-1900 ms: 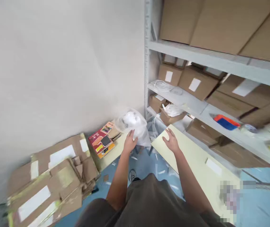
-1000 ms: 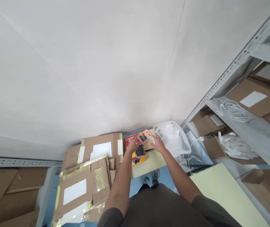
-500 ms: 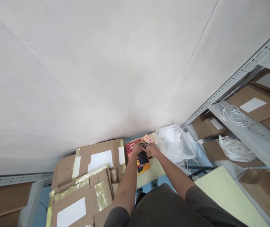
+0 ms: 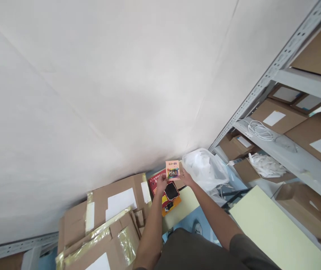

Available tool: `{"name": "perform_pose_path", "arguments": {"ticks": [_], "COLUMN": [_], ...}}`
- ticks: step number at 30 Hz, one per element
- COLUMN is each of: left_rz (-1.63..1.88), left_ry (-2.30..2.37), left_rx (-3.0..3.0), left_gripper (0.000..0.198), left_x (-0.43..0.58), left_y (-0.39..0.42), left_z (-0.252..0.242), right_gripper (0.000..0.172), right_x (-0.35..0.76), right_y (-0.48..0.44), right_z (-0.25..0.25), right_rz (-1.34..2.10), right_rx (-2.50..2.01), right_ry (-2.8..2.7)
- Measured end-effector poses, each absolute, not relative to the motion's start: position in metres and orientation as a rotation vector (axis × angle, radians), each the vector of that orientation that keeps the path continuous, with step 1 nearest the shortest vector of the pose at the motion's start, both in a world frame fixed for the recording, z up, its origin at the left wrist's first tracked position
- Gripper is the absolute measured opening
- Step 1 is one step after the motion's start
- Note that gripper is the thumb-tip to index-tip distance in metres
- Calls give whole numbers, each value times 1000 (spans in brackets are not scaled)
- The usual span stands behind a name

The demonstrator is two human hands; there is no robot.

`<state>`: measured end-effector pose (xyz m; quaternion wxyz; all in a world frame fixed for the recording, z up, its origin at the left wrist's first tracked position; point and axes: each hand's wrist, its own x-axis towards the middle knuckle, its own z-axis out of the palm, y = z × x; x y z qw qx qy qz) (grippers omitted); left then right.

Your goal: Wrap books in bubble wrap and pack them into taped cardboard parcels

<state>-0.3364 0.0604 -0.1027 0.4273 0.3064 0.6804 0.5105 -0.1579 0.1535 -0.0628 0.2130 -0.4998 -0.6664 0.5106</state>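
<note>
Both hands are on one item, a pink booklet [image 4: 172, 170] with a multicoloured picture on its lower half. The left hand [image 4: 162, 183] grips it near the lower left corner; the right hand [image 4: 186, 178] is closed on its right edge, though the exact placing of those fingers is too small to make out. The booklet is located between the two hands, above a pile at the wall end of a pale yellow bench [image 4: 187, 202], its printed face towards the person. In that pile a red book [image 4: 155, 181], bearing white characters and a dark patch, lies on an orange book [image 4: 175, 206], which shows along the near edge. The left forearm passes over the left part of the red book. Just beside the pile, on the person's right, sits a white translucent bag [image 4: 204, 168], bulging with pale contents. On the other side, flattened cardboard [image 4: 118, 189] is stacked beside the books, with yellowish tape and white labels on it. A second pale panel [image 4: 273, 225] extends to the person's right, below a grey shelf unit [image 4: 303, 161]. The unit carries brown boxes [image 4: 282, 116], a coiled white cable [image 4: 261, 131] and, lower down, an open carton [image 4: 246, 173] with white material in it. One shoe [image 4: 197, 227] shows on the blue floor [image 4: 187, 220].
</note>
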Motion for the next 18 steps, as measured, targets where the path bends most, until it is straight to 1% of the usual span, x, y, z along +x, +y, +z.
{"name": "perform_pose_path", "arguments": {"ticks": [2,5,7,9,14,18], "left_rz": [1327,1285,1240,1214,1044,905], "left_ry": [1600,1458,1360,1253,1165,1040], "left_rx": [818,932,982,1007,1051,1090], "left_gripper": [28,37,39,41,66,71], "left_x": [-325,-297,-272,-239,-121,2], "left_y": [69,87,101,115,138,140], "left_z": [-85,-56,-40,-28,-6,3], "right_gripper": [69,58,50,45,45,43], "right_x": [-145,-111,-76,-32,108,230], "right_y": [160,172,176,176,147,101], "right_z": [-50,-31,-19,-7,14,21], "right_rz": [1495,1534,1533,1524,1449,1364], "right_rx": [-1471,-1394,-1316,-1250,-1188,-1166], "right_ry": [-1592,-1328,-1231,-1154,-1011,-860]}}
